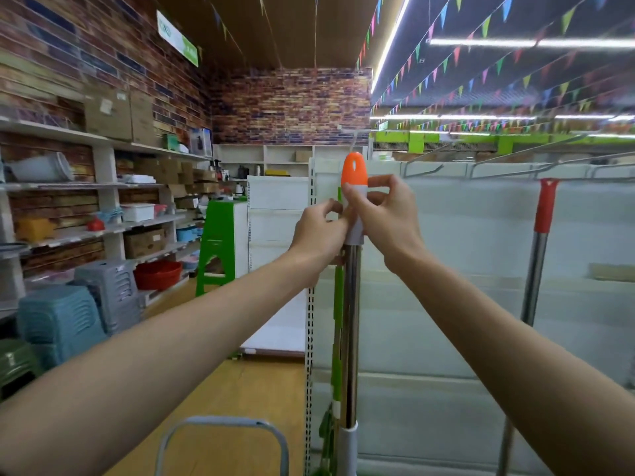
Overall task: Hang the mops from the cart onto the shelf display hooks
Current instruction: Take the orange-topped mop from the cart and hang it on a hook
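In the head view, a mop handle (351,324) with a shiny metal shaft is held upright at the middle of the picture, in front of the white back panel of the shelf display (446,269). Its top is capped by an orange tip (354,171) with a hanging slot, above a pale grey collar. The collar is gripped from the left by the left hand (318,235), whose fingers are curled round the shaft just below the tip. It is pinched from the right by the right hand (386,214), with thumb and forefinger closed on the band under the orange part. Whether the tip is already on a hook cannot be told, as the picture is blurred there. Metal display hooks (498,166) are seen projecting from the top of the panel to the right. A second mop with a red grip (546,207) is seen upright against the panel further right; its top lies close under a hook. A green handle (338,304) is partly hidden just behind the held shaft. At the bottom edge, the grey cart handle (220,438) is visible. Stacked plastic stools (62,321) and a green step stool (216,242) stand on the floor to the left, below wall shelves.
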`<state>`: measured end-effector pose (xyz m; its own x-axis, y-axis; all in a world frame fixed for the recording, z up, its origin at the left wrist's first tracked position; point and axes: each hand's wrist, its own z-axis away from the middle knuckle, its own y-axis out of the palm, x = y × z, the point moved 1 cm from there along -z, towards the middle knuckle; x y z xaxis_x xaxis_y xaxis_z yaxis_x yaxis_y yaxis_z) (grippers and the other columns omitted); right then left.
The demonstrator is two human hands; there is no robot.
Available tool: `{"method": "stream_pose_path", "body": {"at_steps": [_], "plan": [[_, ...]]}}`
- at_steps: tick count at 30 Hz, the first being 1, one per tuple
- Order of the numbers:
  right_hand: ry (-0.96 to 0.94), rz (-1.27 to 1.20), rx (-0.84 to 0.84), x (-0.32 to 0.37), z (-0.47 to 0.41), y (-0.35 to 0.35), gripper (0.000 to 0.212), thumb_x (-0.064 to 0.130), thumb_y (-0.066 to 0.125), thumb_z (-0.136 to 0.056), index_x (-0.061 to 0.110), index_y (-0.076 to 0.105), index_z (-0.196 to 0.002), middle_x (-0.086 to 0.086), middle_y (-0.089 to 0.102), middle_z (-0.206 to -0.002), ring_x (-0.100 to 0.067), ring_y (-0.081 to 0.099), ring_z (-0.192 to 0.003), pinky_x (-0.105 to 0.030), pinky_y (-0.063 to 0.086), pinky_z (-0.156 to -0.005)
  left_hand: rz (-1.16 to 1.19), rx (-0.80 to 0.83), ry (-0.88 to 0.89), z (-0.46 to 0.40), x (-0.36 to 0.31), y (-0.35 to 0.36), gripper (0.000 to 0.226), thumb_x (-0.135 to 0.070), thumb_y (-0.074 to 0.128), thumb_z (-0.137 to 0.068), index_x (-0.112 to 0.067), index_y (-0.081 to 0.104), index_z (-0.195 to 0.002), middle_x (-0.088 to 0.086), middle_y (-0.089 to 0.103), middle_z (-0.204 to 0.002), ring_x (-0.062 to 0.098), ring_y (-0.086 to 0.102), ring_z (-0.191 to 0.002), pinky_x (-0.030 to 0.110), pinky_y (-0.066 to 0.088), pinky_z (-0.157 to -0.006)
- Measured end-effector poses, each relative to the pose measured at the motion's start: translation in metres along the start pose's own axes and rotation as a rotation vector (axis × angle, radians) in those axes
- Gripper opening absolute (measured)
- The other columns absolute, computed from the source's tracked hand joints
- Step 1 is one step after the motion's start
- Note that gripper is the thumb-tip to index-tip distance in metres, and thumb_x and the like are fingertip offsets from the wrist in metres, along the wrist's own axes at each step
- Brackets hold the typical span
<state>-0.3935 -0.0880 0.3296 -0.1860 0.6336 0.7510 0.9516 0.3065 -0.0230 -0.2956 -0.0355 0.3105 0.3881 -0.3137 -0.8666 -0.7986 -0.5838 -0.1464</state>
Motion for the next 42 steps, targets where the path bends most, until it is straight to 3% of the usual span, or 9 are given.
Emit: {"method": "stream_pose_path", "body": {"at_steps": [5, 12, 18, 26, 34, 42], "plan": [[0.020, -0.021, -0.006, -0.002, -0.015, 0.003, 0.033, 0.030, 0.075, -0.090, 0.013, 0.056, -0.110, -0.016, 0.076, -0.101, -0.024, 0.076, -0.087, -0.044, 0.064, -0.080, 0.000, -0.025, -0.012, -0.011, -0.003, 0.003, 0.029, -0.046, 0.057, -0.092, -0.017, 0.061, -0.097, 0.013, 0.073, -0.096, 0.032, 0.073, -0.085, 0.038, 0.059, -0.061], [0.042, 0.000, 0.020, -0.013, -0.032, 0.007, 0.032, 0.032, 0.075, -0.090, 0.016, 0.055, -0.109, -0.007, 0.073, -0.093, -0.019, 0.075, -0.083, -0.046, 0.065, -0.081, -0.014, -0.058, -0.027, -0.027, 0.002, 0.008, 0.028, -0.044, 0.056, -0.094, -0.016, 0.060, -0.097, 0.015, 0.073, -0.100, 0.034, 0.072, -0.089, 0.050, 0.063, -0.072], [0.015, 0.023, 0.016, -0.019, -0.043, 0.009, 0.029, 0.033, 0.074, -0.090, 0.018, 0.055, -0.105, -0.009, 0.075, -0.093, -0.022, 0.076, -0.084, -0.050, 0.064, -0.084, -0.037, -0.071, 0.023, -0.041, 0.008, 0.007, 0.022, -0.039, 0.055, -0.095, -0.019, 0.061, -0.089, 0.009, 0.072, -0.086, 0.023, 0.069, -0.070, 0.028, 0.054, -0.049], [-0.052, 0.061, 0.036, -0.025, -0.046, 0.008, 0.033, 0.035, 0.072, -0.091, 0.012, 0.056, -0.108, -0.012, 0.076, -0.093, -0.027, 0.076, -0.083, -0.054, 0.063, -0.081, -0.099, -0.112, 0.129, -0.048, 0.017, 0.008, 0.020, -0.043, 0.054, -0.095, -0.026, 0.059, -0.085, 0.008, 0.073, -0.087, 0.023, 0.073, -0.075, 0.026, 0.053, -0.047], [-0.071, 0.040, 0.031, -0.028, -0.045, 0.008, 0.031, 0.035, 0.074, -0.089, 0.015, 0.055, -0.103, -0.010, 0.077, -0.089, -0.025, 0.076, -0.081, -0.053, 0.063, -0.080, -0.157, -0.138, 0.170, -0.043, 0.014, 0.010, 0.020, -0.041, 0.053, -0.096, -0.027, 0.061, -0.084, 0.010, 0.073, -0.091, 0.032, 0.073, -0.085, 0.054, 0.062, -0.067], [-0.071, 0.008, 0.021, -0.024, -0.045, 0.009, 0.036, 0.035, 0.076, -0.088, 0.010, 0.055, -0.103, -0.013, 0.077, -0.089, -0.030, 0.076, -0.082, -0.055, 0.061, -0.080, -0.186, -0.158, 0.195, -0.038, 0.006, 0.008, 0.022, -0.038, 0.053, -0.098, -0.025, 0.062, -0.083, 0.015, 0.073, -0.092, 0.035, 0.072, -0.086, 0.059, 0.059, -0.071]]}}
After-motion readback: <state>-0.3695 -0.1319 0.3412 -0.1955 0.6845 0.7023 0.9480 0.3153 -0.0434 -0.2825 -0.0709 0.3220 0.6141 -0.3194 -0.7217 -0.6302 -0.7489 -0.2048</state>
